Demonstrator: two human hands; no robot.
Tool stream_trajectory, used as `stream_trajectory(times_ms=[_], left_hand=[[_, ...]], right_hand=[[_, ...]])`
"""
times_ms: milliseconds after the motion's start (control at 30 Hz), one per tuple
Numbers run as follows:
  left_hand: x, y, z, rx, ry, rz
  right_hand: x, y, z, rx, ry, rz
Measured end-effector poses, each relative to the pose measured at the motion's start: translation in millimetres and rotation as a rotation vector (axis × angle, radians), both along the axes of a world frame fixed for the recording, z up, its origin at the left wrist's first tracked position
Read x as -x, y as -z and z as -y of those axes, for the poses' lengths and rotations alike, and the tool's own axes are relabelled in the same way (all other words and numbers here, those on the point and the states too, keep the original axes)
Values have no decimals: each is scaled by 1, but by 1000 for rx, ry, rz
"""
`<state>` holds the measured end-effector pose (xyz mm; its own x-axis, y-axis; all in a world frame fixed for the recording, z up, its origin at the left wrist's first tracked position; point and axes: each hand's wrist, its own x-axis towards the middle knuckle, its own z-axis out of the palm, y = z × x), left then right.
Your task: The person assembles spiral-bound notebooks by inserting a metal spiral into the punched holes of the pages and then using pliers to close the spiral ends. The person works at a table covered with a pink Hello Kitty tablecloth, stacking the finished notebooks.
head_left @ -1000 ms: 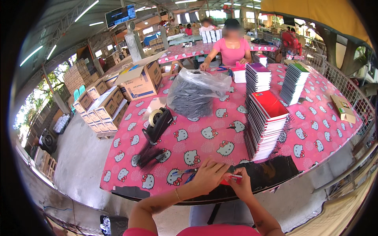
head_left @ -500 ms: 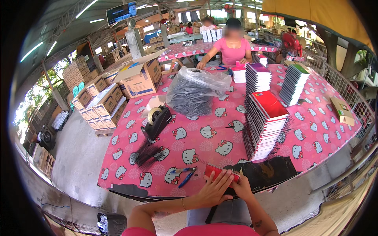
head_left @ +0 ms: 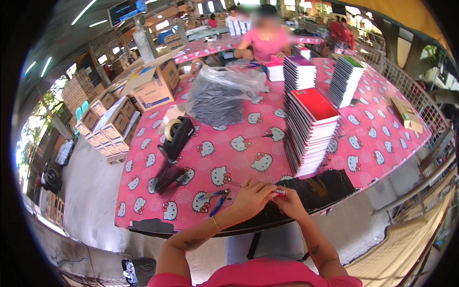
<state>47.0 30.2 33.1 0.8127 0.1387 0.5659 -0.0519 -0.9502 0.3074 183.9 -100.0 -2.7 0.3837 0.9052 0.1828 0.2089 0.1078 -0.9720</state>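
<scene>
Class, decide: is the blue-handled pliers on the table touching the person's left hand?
Apart. The head view shows pink tablecloth between the pliers and the left hand, which meets the right hand.

– What's packaged beyond your left hand (head_left: 252, 197)?
– An open brown-and-blue carton (head_left: 152, 85) far ahead-left on the counter (head_left: 373, 138), and a clear plastic bag (head_left: 221, 93) of dark stuff straight ahead.
– Elsewhere?
– Stacked brown boxes (head_left: 103, 122) on the floor left; a blue screen (head_left: 126, 9) overhead.
</scene>
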Motion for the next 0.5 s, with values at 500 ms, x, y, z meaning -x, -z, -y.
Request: stream_trajectory(times_ms=[500], left_hand=[[-18,6,0,28,20,48]], right_hand=[[-8,6,6,-171,183,118]])
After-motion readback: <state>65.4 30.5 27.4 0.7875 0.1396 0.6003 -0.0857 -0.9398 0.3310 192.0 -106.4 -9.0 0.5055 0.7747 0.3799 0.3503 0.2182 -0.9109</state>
